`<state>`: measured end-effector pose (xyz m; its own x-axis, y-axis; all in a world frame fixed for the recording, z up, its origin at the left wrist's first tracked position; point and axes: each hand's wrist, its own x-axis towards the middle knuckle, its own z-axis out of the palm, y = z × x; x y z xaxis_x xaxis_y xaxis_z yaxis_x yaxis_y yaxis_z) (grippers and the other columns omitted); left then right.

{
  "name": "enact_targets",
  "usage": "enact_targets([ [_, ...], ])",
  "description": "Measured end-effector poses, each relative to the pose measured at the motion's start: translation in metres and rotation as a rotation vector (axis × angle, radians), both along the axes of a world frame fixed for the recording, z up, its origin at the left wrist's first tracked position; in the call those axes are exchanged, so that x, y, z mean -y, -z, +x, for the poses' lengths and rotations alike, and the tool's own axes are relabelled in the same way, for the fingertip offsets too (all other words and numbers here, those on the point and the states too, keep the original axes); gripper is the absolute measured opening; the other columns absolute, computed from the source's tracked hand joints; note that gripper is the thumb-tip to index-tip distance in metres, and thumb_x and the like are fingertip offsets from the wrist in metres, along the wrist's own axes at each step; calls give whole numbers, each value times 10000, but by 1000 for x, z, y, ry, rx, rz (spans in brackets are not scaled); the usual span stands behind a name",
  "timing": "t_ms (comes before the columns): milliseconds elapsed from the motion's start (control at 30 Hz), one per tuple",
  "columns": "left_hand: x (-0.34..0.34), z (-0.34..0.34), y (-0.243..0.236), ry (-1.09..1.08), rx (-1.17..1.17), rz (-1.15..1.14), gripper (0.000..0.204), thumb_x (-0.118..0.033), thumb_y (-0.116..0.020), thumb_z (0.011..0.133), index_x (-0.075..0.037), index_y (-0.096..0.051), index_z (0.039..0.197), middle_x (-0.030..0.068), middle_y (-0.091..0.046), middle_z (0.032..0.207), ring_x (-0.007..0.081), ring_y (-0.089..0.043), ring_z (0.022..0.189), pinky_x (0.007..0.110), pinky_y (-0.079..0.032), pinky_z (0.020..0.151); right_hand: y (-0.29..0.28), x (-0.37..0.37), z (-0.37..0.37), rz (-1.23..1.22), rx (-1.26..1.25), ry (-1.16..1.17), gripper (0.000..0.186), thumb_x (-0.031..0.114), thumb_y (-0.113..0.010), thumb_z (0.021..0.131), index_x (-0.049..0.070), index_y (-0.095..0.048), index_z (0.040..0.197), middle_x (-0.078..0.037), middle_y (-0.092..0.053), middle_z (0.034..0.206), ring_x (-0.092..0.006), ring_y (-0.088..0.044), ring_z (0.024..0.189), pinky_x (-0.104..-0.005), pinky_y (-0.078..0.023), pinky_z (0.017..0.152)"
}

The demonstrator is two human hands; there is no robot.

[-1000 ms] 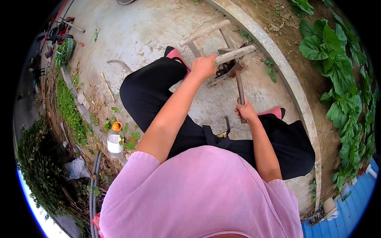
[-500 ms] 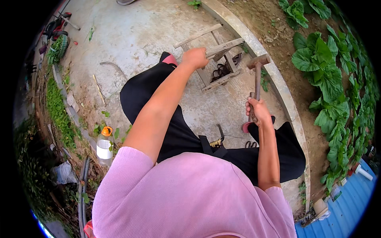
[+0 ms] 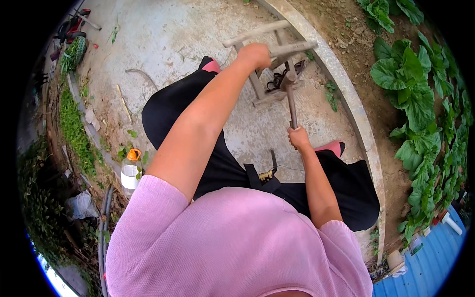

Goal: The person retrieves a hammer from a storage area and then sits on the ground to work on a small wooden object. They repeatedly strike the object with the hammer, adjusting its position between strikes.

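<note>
My left hand [image 3: 255, 54] grips the top bar of a weathered wooden frame [image 3: 263, 30], shaped like a small stool and slightly blurred by motion. My right hand [image 3: 299, 137] is closed round the handle of a hammer [image 3: 291, 104]; its head is at the frame's lower right part, and whether they touch I cannot tell. Dark coiled strips [image 3: 274, 81] show inside the frame. Near my lap lies a bent dark tool with a yellowish wrapped part [image 3: 265, 174]. My pink shoes [image 3: 330, 147] and black trousers surround the work on the concrete.
A concrete kerb [image 3: 345, 82] borders soil with leafy plants [image 3: 410, 74] on the right. At the left are a bottle with an orange cap [image 3: 131, 173], a thin stick [image 3: 123, 103], grey pipes [image 3: 104, 218] and a green bundle [image 3: 73, 53]. Blue corrugated sheeting [image 3: 430, 257] lies bottom right.
The hammer has swung from out at the right to down and left against or near the frame. Since half a second ago, my left hand and the frame have shifted slightly right and up.
</note>
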<state>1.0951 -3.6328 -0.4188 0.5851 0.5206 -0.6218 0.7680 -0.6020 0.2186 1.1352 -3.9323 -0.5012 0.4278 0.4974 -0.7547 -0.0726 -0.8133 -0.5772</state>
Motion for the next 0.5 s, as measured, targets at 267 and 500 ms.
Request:
enact_targets([
  [267,23,11,18,-55,183,45,360,-251,-548,672,-40,-553,963,154,-590,940,307,-557,896,377,-459,746,-63,8,9,-69,-339,170,163,167,-522,793,46,-439,719,-28,-459,564,-111,-437,429,-263,-369,370],
  [500,16,54,15,57,82,63,283,-158,-519,630,-54,-617,874,138,-607,907,276,-581,854,361,-475,701,-191,-15,73,316,-92,247,211,223,-529,817,51,-446,727,-21,-463,576,-99,-442,439,-223,-365,396],
])
